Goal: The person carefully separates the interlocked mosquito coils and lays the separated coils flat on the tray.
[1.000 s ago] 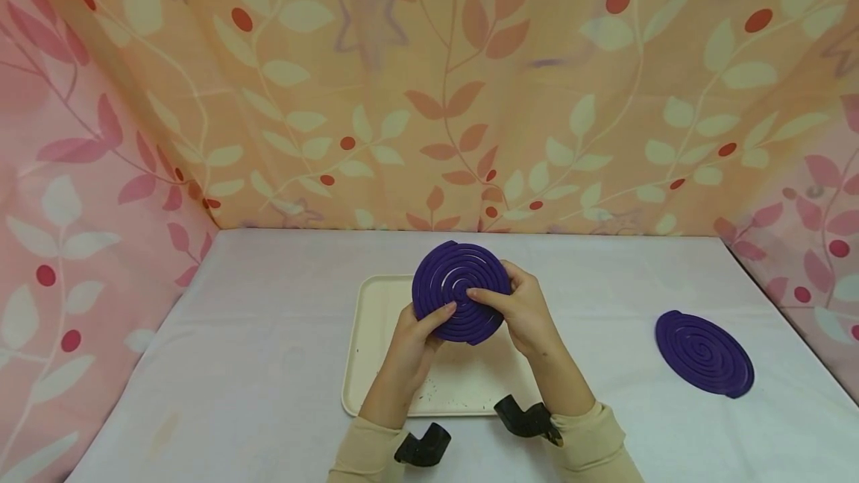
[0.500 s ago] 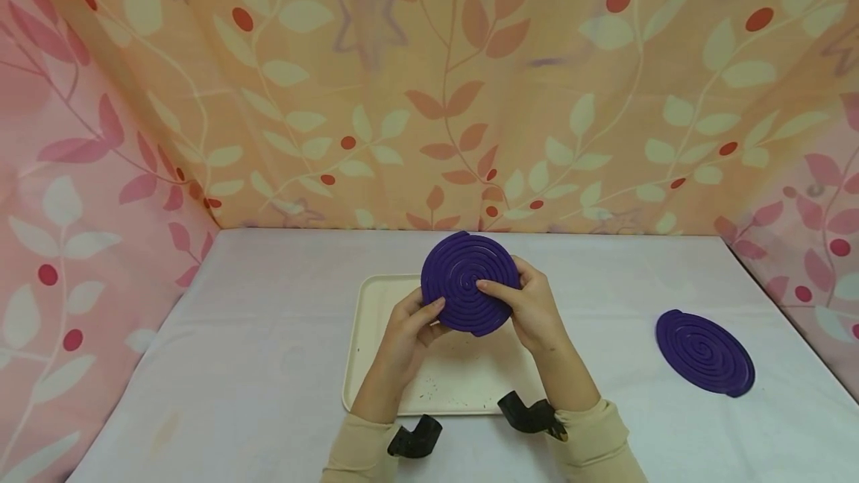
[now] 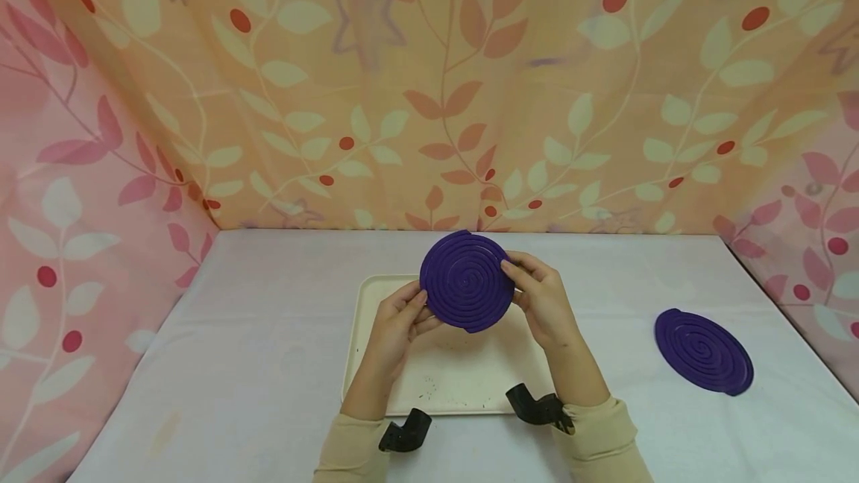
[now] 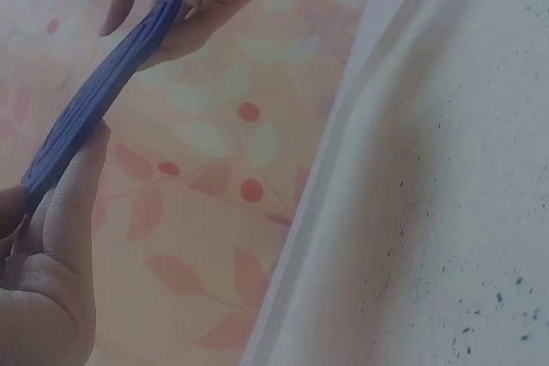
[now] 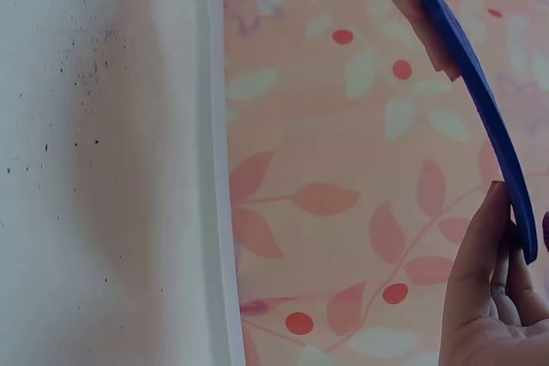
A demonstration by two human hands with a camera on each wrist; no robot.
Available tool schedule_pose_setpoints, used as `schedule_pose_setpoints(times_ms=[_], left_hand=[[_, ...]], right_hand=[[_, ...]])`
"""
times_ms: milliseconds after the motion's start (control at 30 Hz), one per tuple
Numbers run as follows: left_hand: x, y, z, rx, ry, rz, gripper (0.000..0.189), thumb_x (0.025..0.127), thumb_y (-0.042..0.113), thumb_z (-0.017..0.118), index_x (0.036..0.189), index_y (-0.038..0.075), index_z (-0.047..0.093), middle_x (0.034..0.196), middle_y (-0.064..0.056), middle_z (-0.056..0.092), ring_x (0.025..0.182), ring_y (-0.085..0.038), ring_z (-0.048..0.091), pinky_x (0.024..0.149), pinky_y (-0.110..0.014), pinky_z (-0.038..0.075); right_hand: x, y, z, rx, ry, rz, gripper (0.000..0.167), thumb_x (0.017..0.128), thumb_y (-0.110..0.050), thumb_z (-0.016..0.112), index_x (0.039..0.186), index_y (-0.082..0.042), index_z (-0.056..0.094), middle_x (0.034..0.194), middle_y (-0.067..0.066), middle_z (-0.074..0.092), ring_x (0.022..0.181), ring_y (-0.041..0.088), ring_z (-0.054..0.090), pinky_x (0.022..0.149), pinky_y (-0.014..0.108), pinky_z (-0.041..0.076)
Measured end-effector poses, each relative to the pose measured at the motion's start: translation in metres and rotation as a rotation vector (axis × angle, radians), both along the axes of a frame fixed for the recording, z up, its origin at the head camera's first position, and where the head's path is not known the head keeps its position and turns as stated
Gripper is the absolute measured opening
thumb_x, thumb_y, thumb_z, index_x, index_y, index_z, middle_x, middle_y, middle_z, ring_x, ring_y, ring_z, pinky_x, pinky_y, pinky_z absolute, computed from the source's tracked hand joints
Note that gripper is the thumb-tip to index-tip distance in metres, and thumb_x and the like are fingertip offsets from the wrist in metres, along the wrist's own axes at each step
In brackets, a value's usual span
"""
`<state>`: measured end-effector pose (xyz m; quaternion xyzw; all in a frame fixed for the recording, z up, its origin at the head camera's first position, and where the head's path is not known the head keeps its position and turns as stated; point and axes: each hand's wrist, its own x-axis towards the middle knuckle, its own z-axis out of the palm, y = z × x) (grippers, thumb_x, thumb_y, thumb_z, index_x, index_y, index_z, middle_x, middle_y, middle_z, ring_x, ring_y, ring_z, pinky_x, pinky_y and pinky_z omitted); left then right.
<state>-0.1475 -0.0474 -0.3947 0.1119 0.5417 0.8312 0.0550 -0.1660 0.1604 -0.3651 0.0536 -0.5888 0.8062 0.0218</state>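
A round purple spiral mat (image 3: 466, 283), like a coiled coaster or trivet, is held up over the tray between both hands. My left hand (image 3: 396, 323) pinches its lower left edge, thumb in front and fingers behind. On the right edge, my right hand (image 3: 545, 300) pinches it the same way. Seen edge-on in the left wrist view, the mat (image 4: 99, 96) is thin and slightly bowed, and the right wrist view shows the mat (image 5: 485, 105) curving gently too. Flat on the table to the right lies a second purple spiral mat (image 3: 703, 353).
Below the hands, a cream rectangular tray (image 3: 470, 386) with small dark specks rests on the white-covered table (image 3: 255, 364). Black angled pieces (image 3: 406, 431) are worn at both wrists. Patterned curtains (image 3: 302, 95) stand behind and at both sides.
Both thumbs have moved from near the mat's centre out to its edges, and the hands have spread apart. The mat has risen slightly, and its coils now lie close together without the earlier gaps.
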Motion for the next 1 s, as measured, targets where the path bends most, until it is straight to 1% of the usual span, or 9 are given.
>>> schedule_pose_setpoints(times_ms=[167,300,467,633,800,900,1000], left_hand=[[-0.0006,-0.0012,0.0011,0.006,-0.034,0.014,0.034,0.099,0.000,0.038,0.129,-0.017,0.044,0.114,-0.030,0.059,0.090,-0.015,0.068,0.077,-0.030,0.056],[-0.0019,-0.0019,-0.0001,0.008,-0.039,0.018,0.034,0.100,-0.001,0.037,0.128,-0.019,0.043,0.114,-0.031,0.058,0.089,-0.014,0.068,0.077,-0.030,0.056],[-0.0034,-0.0021,-0.0011,0.003,-0.044,0.014,0.035,0.100,0.000,0.036,0.129,-0.020,0.041,0.114,-0.031,0.058,0.088,-0.014,0.067,0.077,-0.030,0.056],[-0.0031,-0.0022,0.0001,-0.020,-0.051,0.018,0.034,0.100,0.000,0.035,0.128,-0.018,0.043,0.115,-0.031,0.058,0.089,-0.014,0.067,0.077,-0.030,0.056],[-0.0024,-0.0024,0.0011,-0.033,-0.066,0.027,0.034,0.100,-0.001,0.036,0.130,-0.015,0.044,0.116,-0.031,0.058,0.090,-0.014,0.067,0.077,-0.029,0.056],[-0.0027,-0.0026,0.0008,-0.051,-0.059,0.033,0.033,0.099,-0.001,0.037,0.128,-0.016,0.045,0.114,-0.030,0.059,0.088,-0.014,0.067,0.076,-0.028,0.056],[-0.0030,-0.0021,0.0003,-0.051,-0.060,0.036,0.032,0.099,-0.002,0.038,0.126,-0.018,0.046,0.109,-0.027,0.062,0.086,-0.013,0.068,0.074,-0.027,0.056]], right_hand=[[-0.0009,0.0024,-0.0002,0.007,0.003,-0.024,0.021,0.093,0.001,0.055,0.092,-0.015,0.069,0.087,-0.002,0.064,0.075,0.007,0.059,0.066,0.021,0.053],[-0.0016,0.0021,-0.0011,0.034,0.011,-0.037,0.021,0.091,0.002,0.057,0.092,-0.014,0.069,0.087,-0.002,0.066,0.076,0.008,0.061,0.067,0.021,0.053],[-0.0021,0.0009,-0.0020,0.036,0.010,-0.061,0.023,0.090,0.004,0.058,0.090,-0.015,0.071,0.086,-0.002,0.067,0.075,0.008,0.061,0.066,0.021,0.054],[-0.0026,0.0011,-0.0030,0.045,0.015,-0.079,0.025,0.090,0.004,0.058,0.088,-0.017,0.071,0.086,-0.002,0.066,0.074,0.008,0.061,0.064,0.021,0.054],[-0.0026,0.0012,-0.0038,0.049,0.022,-0.089,0.024,0.090,0.004,0.059,0.089,-0.017,0.072,0.086,-0.002,0.066,0.074,0.009,0.061,0.064,0.021,0.054],[-0.0029,0.0011,-0.0044,0.049,0.024,-0.094,0.024,0.089,0.004,0.060,0.090,-0.016,0.072,0.085,-0.001,0.066,0.074,0.009,0.061,0.063,0.021,0.055],[-0.0032,0.0013,-0.0046,0.053,0.027,-0.099,0.024,0.089,0.004,0.060,0.089,-0.016,0.072,0.085,-0.001,0.066,0.073,0.009,0.061,0.063,0.022,0.055]])
